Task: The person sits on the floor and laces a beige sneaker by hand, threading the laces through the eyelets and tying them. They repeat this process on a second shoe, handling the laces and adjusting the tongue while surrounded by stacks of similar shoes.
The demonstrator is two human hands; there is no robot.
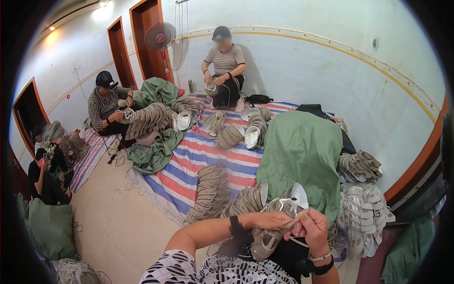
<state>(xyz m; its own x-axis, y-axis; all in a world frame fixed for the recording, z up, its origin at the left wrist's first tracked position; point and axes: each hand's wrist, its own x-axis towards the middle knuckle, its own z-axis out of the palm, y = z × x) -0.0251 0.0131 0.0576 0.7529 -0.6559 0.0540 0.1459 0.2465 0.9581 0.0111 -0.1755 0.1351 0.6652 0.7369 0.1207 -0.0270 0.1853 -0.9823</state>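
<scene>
My left hand [274, 220] reaches in from the left, its fingers pinched together against those of my right hand [314, 229]. Something small and thin is between the fingertips, but I cannot make out what it is. Right below my hands a beige and grey shoe upper [266, 244] lies over my lap, partly hidden by them. A pale lace-like strip [299, 242] hangs under my right hand. Just beyond, another shoe upper shows its white lining [299, 195].
Nested stacks of shoe uppers [208, 193] stand on the striped sheet [187, 161]. A green cloth [302, 151] covers a heap ahead; more uppers [364, 215] are piled at right. Two people [226, 61] [111, 102] sit handling uppers; others sit far left. A fan [160, 37] stands behind.
</scene>
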